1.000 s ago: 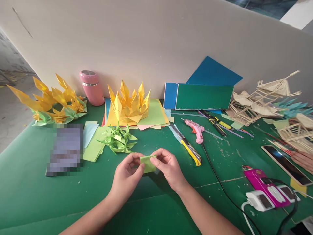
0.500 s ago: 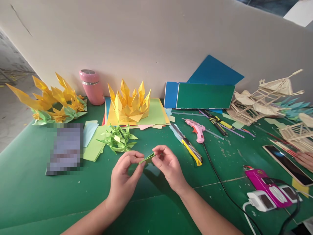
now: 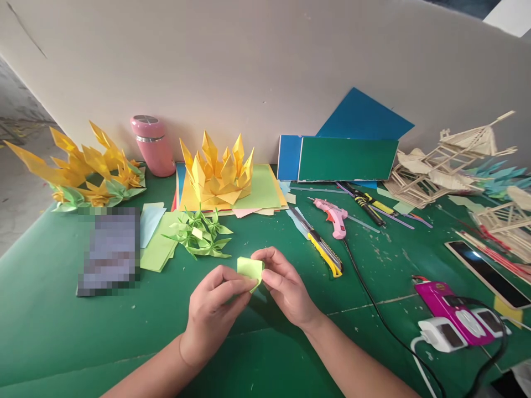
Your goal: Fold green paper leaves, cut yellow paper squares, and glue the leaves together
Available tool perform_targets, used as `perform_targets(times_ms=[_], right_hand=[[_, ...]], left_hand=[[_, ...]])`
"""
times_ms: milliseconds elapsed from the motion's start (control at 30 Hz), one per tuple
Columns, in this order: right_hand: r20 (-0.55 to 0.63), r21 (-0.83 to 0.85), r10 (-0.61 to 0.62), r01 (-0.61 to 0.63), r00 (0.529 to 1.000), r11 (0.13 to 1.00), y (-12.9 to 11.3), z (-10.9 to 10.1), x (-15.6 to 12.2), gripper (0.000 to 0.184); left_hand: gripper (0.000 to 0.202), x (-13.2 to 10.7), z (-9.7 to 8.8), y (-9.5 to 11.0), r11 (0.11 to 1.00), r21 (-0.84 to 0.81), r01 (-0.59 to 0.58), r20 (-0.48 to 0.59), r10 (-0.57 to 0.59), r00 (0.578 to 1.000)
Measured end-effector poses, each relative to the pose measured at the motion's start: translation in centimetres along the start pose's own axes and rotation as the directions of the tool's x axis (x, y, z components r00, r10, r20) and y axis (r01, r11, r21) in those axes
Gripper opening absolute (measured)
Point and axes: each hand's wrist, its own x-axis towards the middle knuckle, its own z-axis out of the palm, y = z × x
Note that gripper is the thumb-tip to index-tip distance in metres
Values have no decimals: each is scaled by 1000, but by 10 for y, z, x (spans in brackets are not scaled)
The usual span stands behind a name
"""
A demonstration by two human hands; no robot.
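Note:
A small folded piece of light green paper point(image 3: 250, 267) is held up between both hands, its flat face turned towards me. My left hand point(image 3: 219, 304) pinches its lower edge between thumb and fingers. At its right side, my right hand point(image 3: 288, 287) grips the edge with thumb and forefinger. Just beyond the hands lies a cluster of green folded-paper flowers point(image 3: 199, 235). Beside that cluster, light green paper sheets point(image 3: 160, 251) lie flat, with a pale blue sheet point(image 3: 150, 225) partly over them.
A yellow paper crown point(image 3: 218, 182) stands on stacked coloured paper. Right of the hands lie a yellow utility knife point(image 3: 326, 254) and a pink glue gun point(image 3: 335, 218) with its black cord trailing forward. A magenta power strip point(image 3: 456, 312), a phone point(image 3: 487, 273) and wooden stick models point(image 3: 431, 171) occupy the right.
The folded green paper, seen edge-on before, now shows its flat face. My left fingers have shifted to its lower edge. Another person's hand at the right edge has gone from view.

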Motion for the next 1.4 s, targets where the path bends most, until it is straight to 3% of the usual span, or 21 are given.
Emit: perform_targets(times_ms=[200, 400, 567, 667, 767, 833, 933, 1400], right_hand=[[-13, -55, -18, 17, 1000, 998, 2, -4, 2, 15], [-103, -131, 20, -34, 994, 991, 2, -3, 5, 8], [-139, -175, 59, -83, 988, 981, 1, -1, 4, 5], [-184, -188, 44, -79, 982, 979, 2, -2, 3, 6], [-174, -201, -18, -17, 985, 980, 0, -3, 3, 10], [-143, -212, -58, 26, 988, 977, 0, -4, 4, 14], [-91, -201, -69, 50, 993, 978, 0, -4, 4, 19], [-137, -81, -47, 36, 989, 996, 4, -4, 5, 25]], left_hand=[[16, 0, 0, 1, 998, 20, -60, 14, 60, 998], [13, 2, 4, -1, 976, 102, -194, 77, 187, 979], [15, 1, 5, -1, 970, 90, -225, 114, 214, 970], [16, 0, 5, 0, 988, 34, -151, 77, 148, 986], [12, 1, 5, 2, 981, -132, 145, 26, -143, 989], [8, 3, 5, 3, 880, -308, 362, 14, -376, 926], [10, 6, 5, 2, 696, -495, 519, 55, -571, 819], [25, 8, 6, 2, 311, -642, 701, 290, -748, 597]])
